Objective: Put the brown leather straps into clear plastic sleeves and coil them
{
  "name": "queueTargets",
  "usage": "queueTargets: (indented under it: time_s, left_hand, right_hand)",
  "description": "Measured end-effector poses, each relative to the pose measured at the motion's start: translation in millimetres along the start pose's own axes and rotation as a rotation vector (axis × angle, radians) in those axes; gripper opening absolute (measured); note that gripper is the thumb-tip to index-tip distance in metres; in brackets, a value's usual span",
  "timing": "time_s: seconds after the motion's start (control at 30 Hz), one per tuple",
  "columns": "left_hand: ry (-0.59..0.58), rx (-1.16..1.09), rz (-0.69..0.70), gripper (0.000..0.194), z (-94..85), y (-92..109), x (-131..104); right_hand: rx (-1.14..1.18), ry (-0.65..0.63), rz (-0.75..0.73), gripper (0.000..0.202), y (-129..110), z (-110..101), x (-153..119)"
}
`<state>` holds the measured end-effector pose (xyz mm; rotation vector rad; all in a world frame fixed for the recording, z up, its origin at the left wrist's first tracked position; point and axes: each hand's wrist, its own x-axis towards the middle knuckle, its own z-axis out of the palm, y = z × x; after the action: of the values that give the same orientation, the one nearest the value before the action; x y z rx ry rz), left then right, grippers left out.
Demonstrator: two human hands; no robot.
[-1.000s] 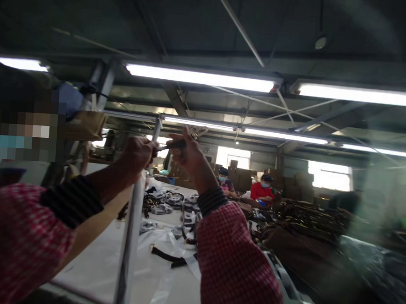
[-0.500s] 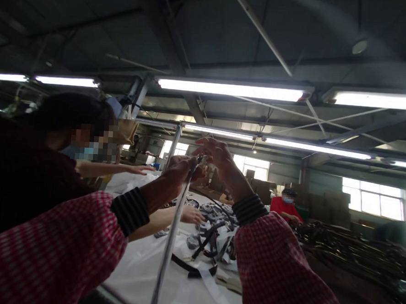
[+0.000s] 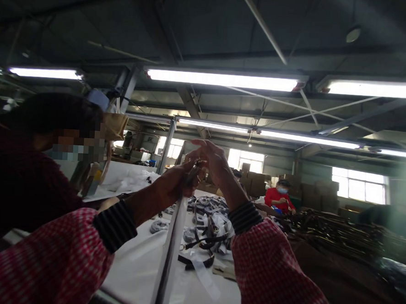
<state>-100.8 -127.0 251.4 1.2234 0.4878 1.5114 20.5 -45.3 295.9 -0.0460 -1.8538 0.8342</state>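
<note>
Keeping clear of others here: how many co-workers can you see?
3: one person in dark clothing close at the left; one person in red farther back, right of centre; one head just beside the right forearm, its body mostly hidden. Others may be hidden.

A strip hangs before straps on the table; co-worker left; heap right; boxes behind.
</note>
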Motion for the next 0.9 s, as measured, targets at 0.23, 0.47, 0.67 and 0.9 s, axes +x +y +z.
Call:
queueTargets:
  time_s: [0.23,0.47,0.67,0.9]
  left_hand:
    - [0.083,0.015,0.085,0.025,2.2,-6.4,6.8]
    - [0.245,0.104,0.259,0.011,11.7,3.2,20.1]
    - [0.388,0.155,0.376,0.022,3.7,1.1,24.3]
    - [0.202,0.554,0.031,0.016,-38.3,11.2,-9.4]
  right_hand:
    - [-0.002,-0.006,0.004,0.04,18.4,-1.9,-17.2]
    - [0.375,0.058,0.122,0.047,35.9,14.9,-43.3]
    - [0.559,0.023,0.3,0.033,53.6,52.0,-104.7]
    - [0.248,-0.042,0.438,0.045,55.5,8.8,-149.3]
